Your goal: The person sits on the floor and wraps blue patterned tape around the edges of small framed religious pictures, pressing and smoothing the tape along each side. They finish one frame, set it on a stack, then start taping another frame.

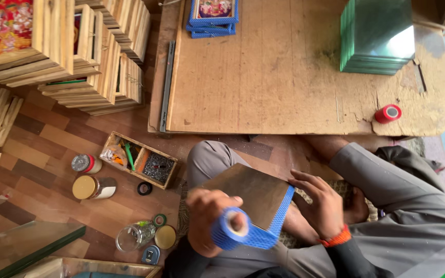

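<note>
A brown backing board of a frame [251,193] rests on my lap, its right and lower edges covered with blue patterned tape. My left hand [207,216] grips a roll of blue tape [230,229], with a finger through its core, at the board's lower left corner. The tape runs from the roll along the board's lower edge. My right hand [320,203] lies open against the board's right edge, fingertips pressing on the taped corner. An orange band circles that wrist.
A low wooden worktable [263,77] ahead carries a stack of green-edged glass sheets [374,38], blue-framed pictures [212,15] and a red tape roll [388,113]. On the left stand piles of wooden frames [63,51], a box of nails [142,159] and jars [93,186].
</note>
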`<state>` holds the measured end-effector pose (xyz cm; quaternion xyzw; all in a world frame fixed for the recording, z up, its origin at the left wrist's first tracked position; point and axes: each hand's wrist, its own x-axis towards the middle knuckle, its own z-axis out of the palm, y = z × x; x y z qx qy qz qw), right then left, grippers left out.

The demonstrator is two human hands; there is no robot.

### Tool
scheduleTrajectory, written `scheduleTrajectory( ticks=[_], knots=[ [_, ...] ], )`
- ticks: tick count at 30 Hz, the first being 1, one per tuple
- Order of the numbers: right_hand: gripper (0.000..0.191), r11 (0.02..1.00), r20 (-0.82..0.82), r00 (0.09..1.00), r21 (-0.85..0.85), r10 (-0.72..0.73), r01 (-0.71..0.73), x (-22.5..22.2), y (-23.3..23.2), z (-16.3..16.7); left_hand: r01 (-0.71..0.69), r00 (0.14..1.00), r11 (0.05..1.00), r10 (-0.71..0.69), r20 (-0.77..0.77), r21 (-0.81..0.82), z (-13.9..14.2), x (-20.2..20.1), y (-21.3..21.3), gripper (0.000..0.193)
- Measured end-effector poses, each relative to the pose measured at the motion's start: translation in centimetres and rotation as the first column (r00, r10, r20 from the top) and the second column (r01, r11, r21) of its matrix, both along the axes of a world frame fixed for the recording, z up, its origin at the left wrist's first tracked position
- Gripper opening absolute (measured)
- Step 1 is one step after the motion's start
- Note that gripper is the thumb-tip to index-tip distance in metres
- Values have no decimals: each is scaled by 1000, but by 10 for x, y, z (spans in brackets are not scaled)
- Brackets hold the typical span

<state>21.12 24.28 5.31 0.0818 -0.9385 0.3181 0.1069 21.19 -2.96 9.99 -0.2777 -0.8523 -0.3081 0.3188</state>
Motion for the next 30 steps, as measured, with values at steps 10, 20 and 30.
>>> scheduleTrajectory(
  ticks=[10, 20, 30],
  knots=[
    [44, 998, -110, 994, -68, -14, 7, 10, -26, -7, -46, 999, 989, 42, -31, -139, -10, 6, 24, 30],
    [46, 943, 83, 996, -331, -19, 45, 8, -24, 21, 188, 971, 934, -130, 202, -303, 21, -38, 40, 70],
    [17, 744, 193, 979, -643, -70, 180, -15, 0, -32, 35, 907, 969, -134, 399, 246, 22, -138, 36, 86]
  ],
)
